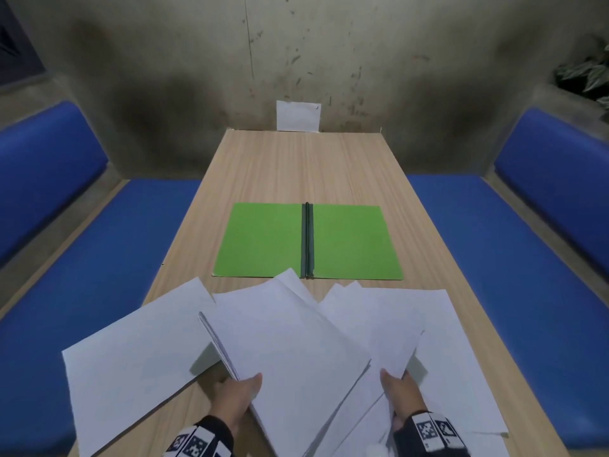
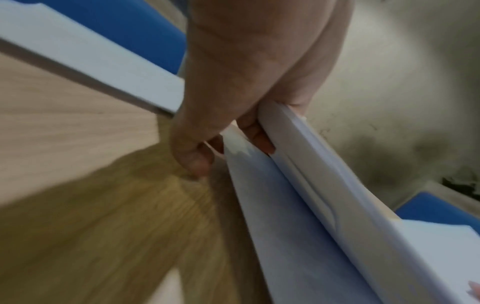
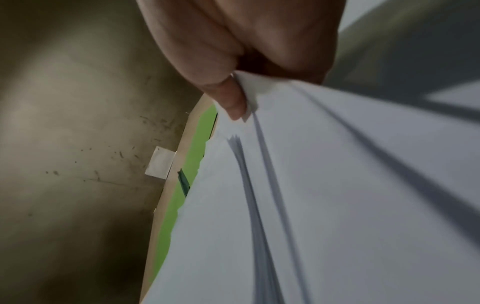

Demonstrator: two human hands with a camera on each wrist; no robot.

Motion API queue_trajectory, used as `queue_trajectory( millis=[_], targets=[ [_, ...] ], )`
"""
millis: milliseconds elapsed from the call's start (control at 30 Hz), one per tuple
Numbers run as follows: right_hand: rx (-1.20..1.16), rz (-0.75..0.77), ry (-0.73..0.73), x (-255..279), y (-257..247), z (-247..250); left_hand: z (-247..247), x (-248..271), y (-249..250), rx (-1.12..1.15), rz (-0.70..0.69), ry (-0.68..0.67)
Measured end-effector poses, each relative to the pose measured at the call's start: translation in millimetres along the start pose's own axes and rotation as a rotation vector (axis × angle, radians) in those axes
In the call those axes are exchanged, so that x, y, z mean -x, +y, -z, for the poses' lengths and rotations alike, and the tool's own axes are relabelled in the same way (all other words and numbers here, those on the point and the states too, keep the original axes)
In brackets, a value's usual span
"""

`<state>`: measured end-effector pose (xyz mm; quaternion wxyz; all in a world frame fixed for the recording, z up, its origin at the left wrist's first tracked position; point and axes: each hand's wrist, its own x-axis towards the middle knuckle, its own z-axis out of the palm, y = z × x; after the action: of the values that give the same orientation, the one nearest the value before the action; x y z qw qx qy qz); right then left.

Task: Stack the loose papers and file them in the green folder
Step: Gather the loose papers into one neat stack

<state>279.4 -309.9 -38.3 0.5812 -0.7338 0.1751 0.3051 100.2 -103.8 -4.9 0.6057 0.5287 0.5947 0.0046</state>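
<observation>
**Two hands on the papers, green folder lying open beyond**

Both hands are on paper as I watch from my end. My left hand (image 1: 234,399) grips a thick sheaf of white sheets (image 1: 286,351) at its near left edge, thumb on top and fingers (image 2: 255,135) curled underneath; the wrist view shows the bundle's edges splayed a little around those fingers. That sheaf is tilted, its left side lifted off the table (image 1: 296,166) and throwing a shadow on the wood.

My right hand (image 1: 400,395) pinches the near corner of another few sheets (image 1: 392,331), thumb (image 3: 228,98) pressed on top. These fan out to the right, overlapping the sheaf and more loose paper lying flat beneath.

One single sheet (image 1: 131,364) lies flat at the left, hanging over the table's left edge, apart from what I hold.

Further out on the table, just past the far tips of the papers, the green folder (image 1: 352,242) lies open and flat, its dark spine (image 1: 307,240) running down the middle. A small white card (image 1: 298,116) stands against the wall at the table's far end. Blue benches (image 1: 99,258) flank both sides.
</observation>
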Motion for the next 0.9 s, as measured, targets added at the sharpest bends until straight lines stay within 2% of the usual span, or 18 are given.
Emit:
queue_trajectory(
  millis=[67, 133, 233, 467, 567, 667, 767, 900],
  targets=[
    [-0.054, 0.049, 0.025, 1, -4, 3, 2, 1, 2, -0.108, -0.032, 0.126],
    [-0.090, 0.092, 0.033, 7, -12, 9, 7, 2, 4, -0.112, -0.104, 0.173],
    [-0.112, 0.195, 0.069, 16, -32, 25, 20, 6, 8, -0.096, -0.207, 0.181],
    [-0.218, 0.333, 0.126, 41, -103, 92, 59, 24, 23, 0.039, -0.304, 0.172],
    [-0.304, 0.354, 0.063, 52, -124, 115, 74, 26, 28, 0.036, -0.336, 0.172],
    [-0.406, 0.383, -0.094, 48, -129, 126, 80, 28, 34, 0.032, -0.359, 0.149],
    [-0.402, 0.353, -0.243, 45, -124, 114, 74, 32, 41, 0.050, -0.372, 0.056],
    [-0.266, 0.308, -0.321, 44, -104, 71, 53, 40, 42, 0.105, -0.350, -0.115]
  ],
)
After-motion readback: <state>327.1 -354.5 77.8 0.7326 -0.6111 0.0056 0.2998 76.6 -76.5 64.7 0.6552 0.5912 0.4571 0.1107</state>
